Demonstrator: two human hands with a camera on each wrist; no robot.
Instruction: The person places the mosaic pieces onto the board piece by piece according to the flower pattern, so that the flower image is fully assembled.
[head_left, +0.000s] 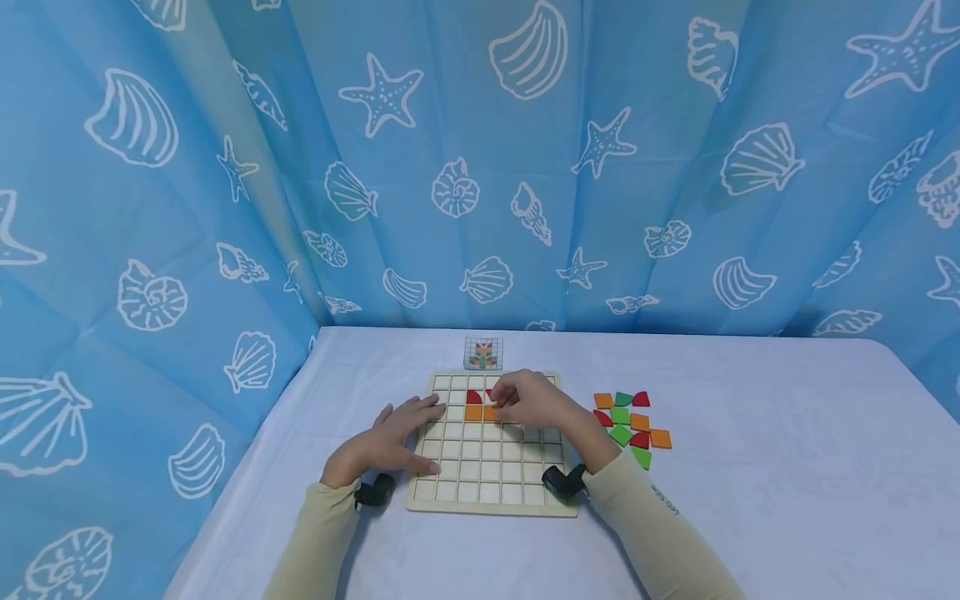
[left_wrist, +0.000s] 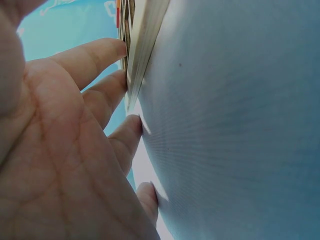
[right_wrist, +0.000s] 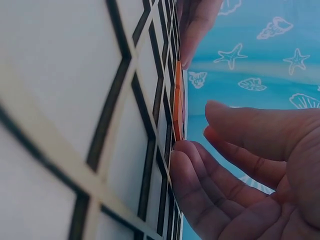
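A pale wooden grid board lies on the white cloth. Two orange squares sit side by side in its upper rows, with a red quarter-round tile above the left one. Another red tile is partly hidden by my right hand. That hand's fingers are loosely bent over these tiles; in the right wrist view its lower fingertips are right at the orange tile's edge, and nothing shows between thumb and index finger. My left hand lies spread across the board's left edge, fingertips on the rim.
Right of the board lies a loose group of orange, red and green tiles. A small card with a coloured grid picture lies beyond the board's far edge. Both wrists wear black cameras. A blue shell-patterned curtain hangs behind the table.
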